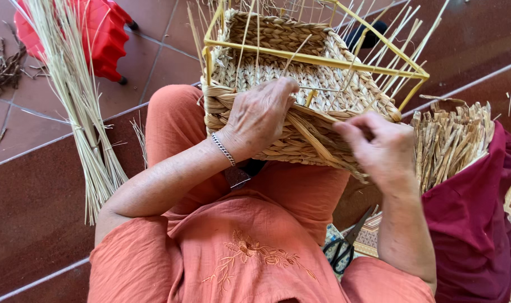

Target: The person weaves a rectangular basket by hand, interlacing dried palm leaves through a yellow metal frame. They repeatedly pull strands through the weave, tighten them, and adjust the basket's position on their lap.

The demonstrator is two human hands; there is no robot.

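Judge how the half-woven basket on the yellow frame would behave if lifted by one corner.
The basket would probably hold its shape, since the yellow wire frame looks rigid. It seems light for its size: dried braided fibre, propped on the lap by the left hand. The loose upright straws would likely flex or snap.

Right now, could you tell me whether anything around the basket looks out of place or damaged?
Nothing looks damaged. The left hand steadies the half-woven basket on its yellow frame while the right hand pinches a strand. The only slight oddity: black scissors lie open by the knee, partly hidden.
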